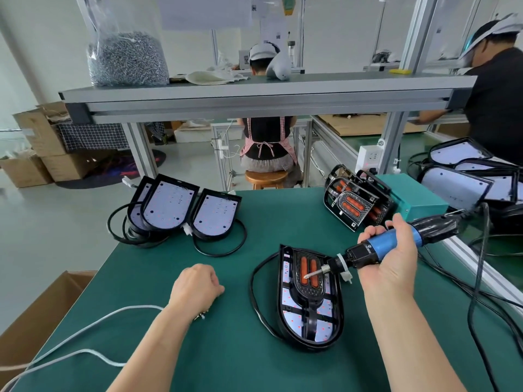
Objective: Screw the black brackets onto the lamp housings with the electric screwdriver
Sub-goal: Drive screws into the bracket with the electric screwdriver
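A lamp housing (325, 309) lies on the green table (232, 349) in front of me, with a black bracket (308, 290) carrying two orange strips seated in it. My right hand (393, 258) grips the blue-and-black electric screwdriver (376, 248); its bit tip hovers over the bracket's upper part. My left hand (195, 287) rests on the table to the left of the housing, fingers curled, and I cannot see whether it holds anything. Under my left wrist lie a few small screws (201, 316).
Housings without brackets (215, 215) lean together at the far left with their black cables. A stack of brackets (353, 203) stands at the far right beside a teal box (421, 198). More housings (458, 185) lie farther right. A bag of screws (127, 59) sits on the shelf. Other people work behind.
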A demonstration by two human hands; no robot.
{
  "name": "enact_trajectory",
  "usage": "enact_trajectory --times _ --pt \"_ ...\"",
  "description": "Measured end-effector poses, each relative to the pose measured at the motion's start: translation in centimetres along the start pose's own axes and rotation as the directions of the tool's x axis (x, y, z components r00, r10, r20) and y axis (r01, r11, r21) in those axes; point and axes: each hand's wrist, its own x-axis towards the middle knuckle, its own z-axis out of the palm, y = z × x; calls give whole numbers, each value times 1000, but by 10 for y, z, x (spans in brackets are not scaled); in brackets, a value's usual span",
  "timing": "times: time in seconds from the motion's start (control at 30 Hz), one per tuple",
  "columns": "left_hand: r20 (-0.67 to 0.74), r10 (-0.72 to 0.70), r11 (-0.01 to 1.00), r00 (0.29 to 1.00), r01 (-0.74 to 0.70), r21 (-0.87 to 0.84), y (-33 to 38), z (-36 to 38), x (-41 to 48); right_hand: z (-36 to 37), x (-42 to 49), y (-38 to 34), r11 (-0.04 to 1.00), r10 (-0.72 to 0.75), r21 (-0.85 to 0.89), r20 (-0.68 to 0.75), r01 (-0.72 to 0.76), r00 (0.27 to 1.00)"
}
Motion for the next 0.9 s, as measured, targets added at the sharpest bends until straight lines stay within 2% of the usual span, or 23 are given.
enact_trajectory --times 0.37,0.43,0.5,0.57,0.63,0.73,0.9 --pt "95 77 993 992 -85 84 0 -12 -2 4 -17 0 1000 19 2 12 -19 1000" --pt "72 98 990 993 -104 90 -1 -10 -2 2 -19 0 1000 27 5 15 -27 1000" --pt "-27 129 991 991 -130 -21 -2 -7 -2 2 -21 1 1000 31 6 17 -31 999" --pt "-109 117 959 987 -141 -244 2 -5 -6 1 -22 2 1000 30 8 14 -30 999" --pt "-90 74 856 993 -109 -506 12 -5 -13 1 -23 2 999 34 10 5 -34 999" --pt "6 50 613 999 -26 -790 32 -4 -25 2 -24 3 999 46 15 -8 -46 999" --pt "184 152 190 971 154 -970 69 -1 -50 5 -26 -1 996 64 60 -27 -63 998"
